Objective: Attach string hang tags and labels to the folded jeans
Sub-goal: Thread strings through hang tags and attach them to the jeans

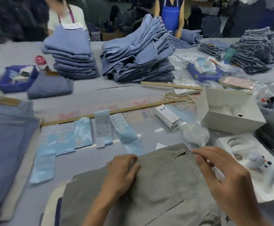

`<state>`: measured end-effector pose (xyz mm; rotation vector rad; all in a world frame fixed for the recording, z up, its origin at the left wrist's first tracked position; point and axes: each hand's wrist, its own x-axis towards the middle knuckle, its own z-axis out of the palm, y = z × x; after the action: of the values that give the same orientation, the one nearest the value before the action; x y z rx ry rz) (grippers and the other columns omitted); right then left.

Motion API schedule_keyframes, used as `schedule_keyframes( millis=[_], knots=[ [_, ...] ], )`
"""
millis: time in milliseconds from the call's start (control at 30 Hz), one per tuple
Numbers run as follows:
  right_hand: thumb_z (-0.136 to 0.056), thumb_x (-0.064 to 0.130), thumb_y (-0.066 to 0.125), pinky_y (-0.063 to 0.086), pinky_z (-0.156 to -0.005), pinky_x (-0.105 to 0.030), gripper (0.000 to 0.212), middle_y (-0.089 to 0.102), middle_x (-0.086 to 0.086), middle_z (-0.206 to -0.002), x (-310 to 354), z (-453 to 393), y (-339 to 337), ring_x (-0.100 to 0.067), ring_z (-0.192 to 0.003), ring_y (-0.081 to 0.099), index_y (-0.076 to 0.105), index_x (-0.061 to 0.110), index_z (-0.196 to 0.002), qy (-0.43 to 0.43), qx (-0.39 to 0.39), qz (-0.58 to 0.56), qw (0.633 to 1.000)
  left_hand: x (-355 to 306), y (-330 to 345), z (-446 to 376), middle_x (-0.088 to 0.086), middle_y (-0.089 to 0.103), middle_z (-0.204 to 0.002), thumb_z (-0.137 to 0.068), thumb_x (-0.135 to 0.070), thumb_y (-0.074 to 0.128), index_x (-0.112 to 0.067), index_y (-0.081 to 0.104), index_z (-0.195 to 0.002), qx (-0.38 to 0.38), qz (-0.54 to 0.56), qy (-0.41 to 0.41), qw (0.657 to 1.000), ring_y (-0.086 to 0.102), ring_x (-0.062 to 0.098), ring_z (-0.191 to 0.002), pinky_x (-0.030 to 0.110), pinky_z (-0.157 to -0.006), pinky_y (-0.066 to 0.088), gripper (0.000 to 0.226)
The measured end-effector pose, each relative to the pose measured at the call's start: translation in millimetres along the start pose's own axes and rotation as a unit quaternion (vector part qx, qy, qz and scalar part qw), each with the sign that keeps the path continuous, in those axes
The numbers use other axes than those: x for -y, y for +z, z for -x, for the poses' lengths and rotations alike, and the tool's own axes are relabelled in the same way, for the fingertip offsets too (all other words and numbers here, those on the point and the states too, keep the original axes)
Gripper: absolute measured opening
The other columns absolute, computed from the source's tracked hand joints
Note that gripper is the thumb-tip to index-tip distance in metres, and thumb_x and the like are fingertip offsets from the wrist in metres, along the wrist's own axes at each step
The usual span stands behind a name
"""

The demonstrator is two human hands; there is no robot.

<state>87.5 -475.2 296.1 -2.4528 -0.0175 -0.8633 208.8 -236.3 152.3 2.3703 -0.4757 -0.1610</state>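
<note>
A folded pair of grey jeans (157, 181) lies right in front of me on the table. My left hand (123, 170) rests on its upper left part with the fingers curled down onto the cloth. My right hand (221, 173) hovers over the waistband corner at the right, thumb and forefinger close together; whether they pinch a string is too blurred to tell. Light blue labels and white printed tags (100, 128) lie in rows to the left. A stack of white hang tags (168, 117) and a bundle of strings (178, 97) lie farther back.
Blue jeans (7, 132) lie at the left edge. Stacks of folded jeans (137, 51) fill the far table, where two people stand. White boxes (229, 115), a white tray (255, 162), crumpled plastic (195, 132), wooden rulers (116, 111) and blue bins (17, 80) crowd the sides.
</note>
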Motion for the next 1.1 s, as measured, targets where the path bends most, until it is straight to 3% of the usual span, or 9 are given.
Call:
schedule_keyframes(
  millis=[267, 467, 567, 700, 767, 833, 933, 1033, 1100],
  knots=[
    [-0.104, 0.055, 0.030, 0.016, -0.121, -0.026, 0.049, 0.024, 0.026, -0.157, -12.5, 14.2, 105.1, 0.000, -0.147, 0.021, 0.027, 0.047, -0.152, 0.018, 0.399, 0.156, 0.903, 60.7, 10.6, 22.9, -0.007, 0.071, -0.100, -0.104, -0.039, 0.048, -0.026, 0.068, -0.103, -0.098, 0.017, -0.079, 0.992, 0.059, 0.016, -0.092, 0.037, -0.089, 0.047, 0.024],
    [-0.092, 0.060, 0.040, 0.051, -0.097, -0.043, 0.053, 0.066, 0.012, -0.128, -18.9, 8.2, 109.1, -0.017, -0.118, 0.065, 0.069, 0.030, -0.125, 0.022, 0.358, 0.134, 0.924, 51.4, 9.8, 17.6, -0.008, 0.069, -0.092, -0.102, -0.041, 0.043, -0.027, 0.065, -0.091, -0.117, 0.007, -0.092, 0.989, 0.057, 0.013, -0.087, 0.031, -0.084, 0.045, 0.029],
    [-0.094, 0.075, 0.021, 0.048, -0.088, -0.025, 0.077, 0.071, 0.011, -0.117, -7.7, 8.3, 108.4, -0.018, -0.094, 0.072, 0.075, 0.022, -0.107, 0.027, 0.343, 0.107, 0.933, 80.4, -7.7, 28.7, -0.011, 0.066, -0.084, -0.098, -0.037, 0.044, -0.029, 0.060, -0.081, -0.174, -0.056, -0.133, 0.974, 0.056, 0.011, -0.081, 0.029, -0.076, 0.045, 0.024],
    [-0.097, 0.072, 0.015, 0.017, -0.101, 0.004, 0.064, 0.045, 0.044, -0.136, 13.9, -6.4, 125.2, 0.032, -0.119, 0.034, 0.064, 0.032, -0.108, 0.037, 0.384, -0.047, 0.921, 172.5, -58.7, 77.2, 0.006, 0.070, -0.097, -0.100, -0.022, 0.049, -0.017, 0.068, -0.095, -0.200, -0.097, -0.336, 0.915, 0.063, 0.029, -0.093, 0.041, -0.079, 0.051, 0.021],
    [-0.102, 0.064, 0.028, 0.015, -0.098, 0.007, 0.050, 0.052, 0.048, -0.125, 30.0, -12.2, 136.0, 0.029, -0.114, 0.045, 0.072, 0.042, -0.107, 0.028, 0.387, -0.087, 0.918, 212.3, -86.2, 109.5, 0.016, 0.070, -0.102, -0.097, -0.009, 0.057, -0.006, 0.071, -0.105, -0.317, -0.109, -0.347, 0.876, 0.065, 0.037, -0.096, 0.046, -0.078, 0.055, 0.016],
    [-0.097, 0.068, 0.031, 0.023, -0.118, -0.021, 0.065, 0.058, 0.020, -0.140, 41.5, -17.9, 156.3, -0.004, -0.131, 0.054, 0.076, 0.025, -0.115, -0.034, 0.493, 0.049, 0.868, 246.1, -119.4, 133.9, 0.024, 0.064, -0.118, -0.095, -0.003, 0.061, 0.002, 0.066, -0.119, -0.454, -0.078, -0.400, 0.792, 0.060, 0.042, -0.110, 0.053, -0.088, 0.053, 0.025],
    [-0.083, 0.088, 0.002, 0.004, -0.122, -0.054, 0.078, 0.019, 0.015, -0.166, 67.6, 6.8, 195.3, -0.010, -0.153, 0.021, 0.028, 0.057, -0.150, -0.115, 0.545, 0.195, 0.808, 290.8, -166.7, 156.9, 0.030, 0.043, -0.144, -0.098, -0.016, 0.065, 0.008, 0.049, -0.137, -0.488, 0.034, -0.528, 0.694, 0.045, 0.048, -0.128, 0.055, -0.104, 0.041, 0.049],
    [-0.086, 0.079, 0.019, 0.005, -0.116, -0.056, 0.066, 0.073, 0.012, -0.118, 112.4, 25.4, 216.6, -0.016, -0.104, 0.073, 0.076, 0.051, -0.102, -0.202, 0.589, 0.160, 0.766, 316.4, -189.1, 161.9, 0.027, 0.050, -0.144, -0.095, -0.021, 0.071, 0.008, 0.050, -0.139, -0.475, 0.194, -0.565, 0.646, 0.051, 0.044, -0.129, 0.048, -0.105, 0.044, 0.057],
    [-0.072, 0.079, 0.035, 0.020, -0.102, -0.058, 0.057, 0.078, 0.010, -0.102, 131.2, 42.6, 231.4, -0.020, -0.090, 0.077, 0.080, 0.047, -0.085, -0.241, 0.550, 0.165, 0.782, 325.3, -195.9, 159.1, 0.024, 0.059, -0.137, -0.092, -0.012, 0.073, 0.009, 0.057, -0.132, -0.537, 0.286, -0.540, 0.582, 0.058, 0.040, -0.123, 0.045, -0.100, 0.049, 0.048]
  ],
)
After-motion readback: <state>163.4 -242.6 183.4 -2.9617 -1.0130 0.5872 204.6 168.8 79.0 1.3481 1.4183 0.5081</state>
